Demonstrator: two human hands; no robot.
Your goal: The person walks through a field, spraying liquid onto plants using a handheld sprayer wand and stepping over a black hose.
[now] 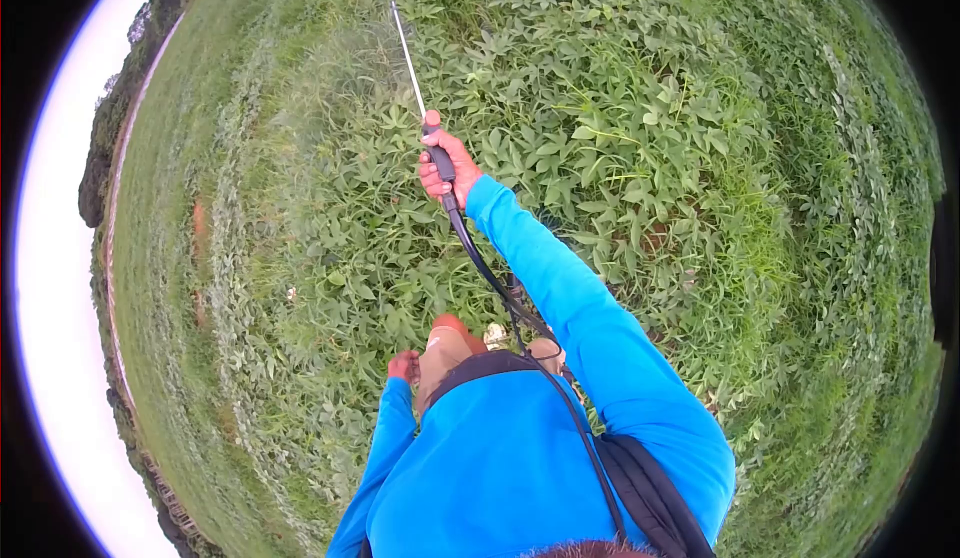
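Note:
My right hand (450, 168) is wrapped around the dark handle of a sprayer wand (408, 56), held out ahead of me over the leafy plants (640, 128). The thin metal tube points up and slightly left, and a faint pale haze hangs over the grass beside its tip. From the handle's lower end a black hose (480, 263) curves back toward my waist. Low by my thigh hangs my left hand (404, 366), its fingers curled in, with nothing visible in it.
Dense green plants mixed with tall grass (745, 243) surround my legs. A black padded strap (650, 493) lies at my right side, with a thin dark line running across my back. Beyond the field at the left stand dark trees (105, 148) under a bright sky.

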